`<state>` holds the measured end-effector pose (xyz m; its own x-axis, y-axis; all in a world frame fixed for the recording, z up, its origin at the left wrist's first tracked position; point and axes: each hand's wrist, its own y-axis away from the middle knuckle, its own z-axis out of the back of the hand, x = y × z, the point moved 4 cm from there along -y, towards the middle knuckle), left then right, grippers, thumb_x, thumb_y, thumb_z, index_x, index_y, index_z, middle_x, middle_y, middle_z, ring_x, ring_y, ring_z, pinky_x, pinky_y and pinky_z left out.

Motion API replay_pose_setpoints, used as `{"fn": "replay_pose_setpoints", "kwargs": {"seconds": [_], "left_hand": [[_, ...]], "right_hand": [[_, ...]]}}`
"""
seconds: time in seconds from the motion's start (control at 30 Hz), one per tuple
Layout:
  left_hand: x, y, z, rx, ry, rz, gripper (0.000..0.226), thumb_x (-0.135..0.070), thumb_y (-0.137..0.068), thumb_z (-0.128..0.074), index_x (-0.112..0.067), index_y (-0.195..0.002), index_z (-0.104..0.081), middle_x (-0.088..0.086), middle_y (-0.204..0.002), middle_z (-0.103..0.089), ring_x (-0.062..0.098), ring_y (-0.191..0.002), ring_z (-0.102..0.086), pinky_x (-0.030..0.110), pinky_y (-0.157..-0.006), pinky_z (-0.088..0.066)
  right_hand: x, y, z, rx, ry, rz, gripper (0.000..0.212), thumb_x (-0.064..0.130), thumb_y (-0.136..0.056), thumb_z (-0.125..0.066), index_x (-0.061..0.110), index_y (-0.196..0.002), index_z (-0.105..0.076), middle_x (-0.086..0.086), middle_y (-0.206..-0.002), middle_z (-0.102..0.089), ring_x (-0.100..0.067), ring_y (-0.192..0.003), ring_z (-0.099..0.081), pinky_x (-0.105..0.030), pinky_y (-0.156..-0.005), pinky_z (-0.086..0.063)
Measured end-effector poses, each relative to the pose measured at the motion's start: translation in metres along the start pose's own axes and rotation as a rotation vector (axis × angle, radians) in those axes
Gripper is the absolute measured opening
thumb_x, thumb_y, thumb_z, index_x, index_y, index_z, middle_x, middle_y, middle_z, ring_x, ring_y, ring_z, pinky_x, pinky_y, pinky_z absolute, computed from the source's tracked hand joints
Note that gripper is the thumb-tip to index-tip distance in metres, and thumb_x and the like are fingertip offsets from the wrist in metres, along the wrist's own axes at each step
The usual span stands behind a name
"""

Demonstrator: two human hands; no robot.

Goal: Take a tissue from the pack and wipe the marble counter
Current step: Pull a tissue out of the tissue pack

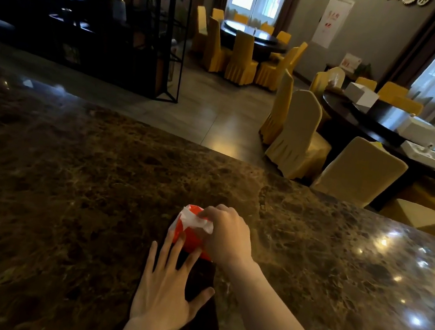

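A red tissue pack (pixel 190 238) lies on the dark brown marble counter (pixel 66 184), near its middle. A white tissue (pixel 196 221) sticks out of the pack's top. My right hand (pixel 228 234) pinches that tissue between fingers and thumb. My left hand (pixel 167 284) lies flat with fingers spread, its fingertips resting on the near end of the pack.
The counter's far edge (pixel 213 150) runs diagonally from upper left to right. Beyond it are a tiled floor, a black shelf frame (pixel 172 45), and round dark tables (pixel 386 122) with yellow-covered chairs and white boxes.
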<state>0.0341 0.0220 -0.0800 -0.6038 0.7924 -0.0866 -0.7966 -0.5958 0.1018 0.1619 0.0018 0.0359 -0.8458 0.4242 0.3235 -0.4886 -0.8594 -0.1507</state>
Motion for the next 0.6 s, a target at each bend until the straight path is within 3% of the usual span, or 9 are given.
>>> {"fn": "replay_pose_setpoints", "kwargs": {"seconds": [0.07, 0.17, 0.37, 0.6], "left_hand": [[0.000, 0.000, 0.000, 0.007, 0.009, -0.007, 0.098, -0.094, -0.079, 0.008, -0.036, -0.157, 0.021, 0.009, -0.168, 0.036, 0.029, -0.144, 0.051, 0.062, -0.129, 0.010], [0.000, 0.000, 0.001, -0.004, 0.019, -0.005, 0.097, -0.095, -0.079, 0.007, -0.038, -0.156, 0.024, 0.010, -0.168, 0.037, 0.029, -0.145, 0.051, 0.061, -0.129, 0.011], [0.000, 0.001, 0.002, -0.028, 0.051, -0.003, 0.101, -0.095, -0.083, -0.001, -0.035, -0.165, 0.002, 0.010, -0.170, 0.032, 0.029, -0.147, 0.048, 0.061, -0.130, 0.010], [0.000, 0.001, 0.004, -0.013, 0.067, -0.001, 0.103, -0.095, -0.081, -0.001, -0.036, -0.165, 0.001, 0.008, -0.170, 0.034, 0.028, -0.147, 0.048, 0.059, -0.130, 0.012]], "right_hand": [[0.001, 0.001, 0.000, -0.071, -0.035, -0.033, 0.016, 0.024, -0.096, -0.070, 0.025, -0.111, -0.075, 0.005, -0.111, -0.069, -0.014, -0.101, -0.064, -0.028, -0.079, -0.056], [0.003, -0.003, -0.001, -0.095, -0.107, -0.060, 0.011, 0.029, -0.095, -0.071, 0.026, -0.105, -0.076, 0.007, -0.107, -0.071, -0.012, -0.098, -0.065, -0.034, -0.079, -0.059], [-0.010, -0.016, 0.014, -0.106, -0.267, -0.194, 0.004, 0.029, -0.089, -0.078, 0.029, -0.092, -0.076, 0.011, -0.093, -0.074, -0.008, -0.086, -0.067, -0.034, -0.074, -0.060], [-0.023, -0.021, 0.035, -0.192, -0.426, -0.312, 0.019, 0.023, -0.085, -0.083, 0.026, -0.078, -0.066, 0.009, -0.081, -0.069, -0.008, -0.076, -0.066, -0.040, -0.074, -0.062]]}}
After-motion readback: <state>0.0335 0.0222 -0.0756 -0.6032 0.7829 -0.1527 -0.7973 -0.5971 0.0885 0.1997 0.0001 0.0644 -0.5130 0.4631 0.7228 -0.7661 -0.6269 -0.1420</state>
